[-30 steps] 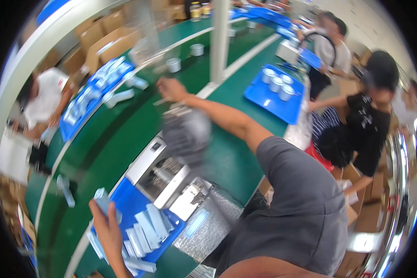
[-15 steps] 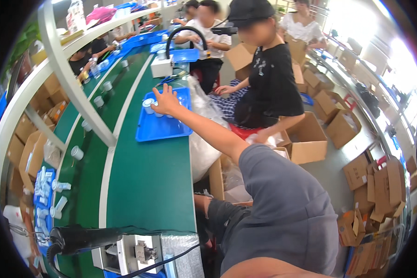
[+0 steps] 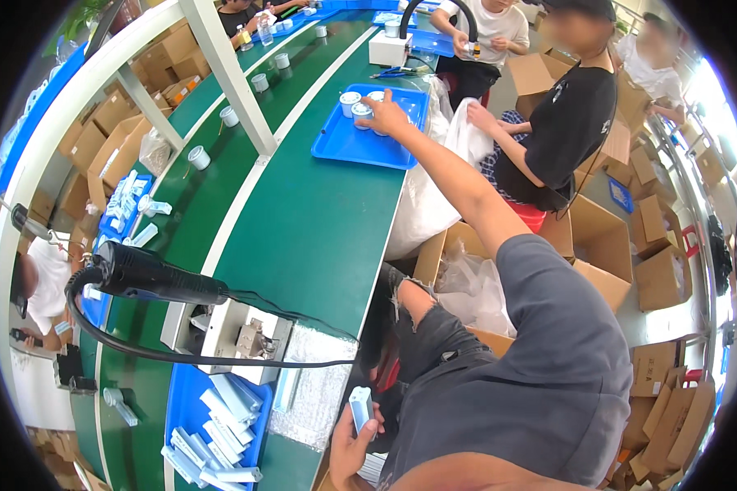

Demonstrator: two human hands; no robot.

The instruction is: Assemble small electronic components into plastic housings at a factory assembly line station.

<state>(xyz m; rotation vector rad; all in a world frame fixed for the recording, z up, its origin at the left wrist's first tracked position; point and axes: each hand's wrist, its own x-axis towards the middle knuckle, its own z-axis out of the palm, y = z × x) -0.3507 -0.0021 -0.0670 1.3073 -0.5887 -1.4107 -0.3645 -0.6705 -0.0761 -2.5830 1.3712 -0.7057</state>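
Note:
My right hand [image 3: 382, 116] reaches over a blue tray [image 3: 336, 147] on the green work surface. Its fingers are closed round a small white cup-shaped part [image 3: 361, 112] with a round top. Another white cup-shaped part [image 3: 349, 102] stands just left of it, and a third is partly hidden behind my fingers. At the lower edge my left hand [image 3: 354, 448] grips a pale blue, elongated plastic piece [image 3: 361, 407], held upright. Similar pale blue pieces [image 3: 221, 430] lie heaped in a nearer blue tray [image 3: 259, 442] to its left.
A metal fixture [image 3: 254, 340] stands by the nearer tray, with a black cabled tool [image 3: 151, 274] above it. More white cups [image 3: 198, 157] sit along the green belt [image 3: 172, 213]. A co-worker in black [image 3: 565, 123] sits beside an open carton [image 3: 594, 237]. A white post [image 3: 229, 78] rises from the bench.
The view has shifted, bringing my left hand with the pale blue piece and the nearer tray into sight. My right hand's spread fingers have closed round a cup. The co-worker now lifts white plastic.

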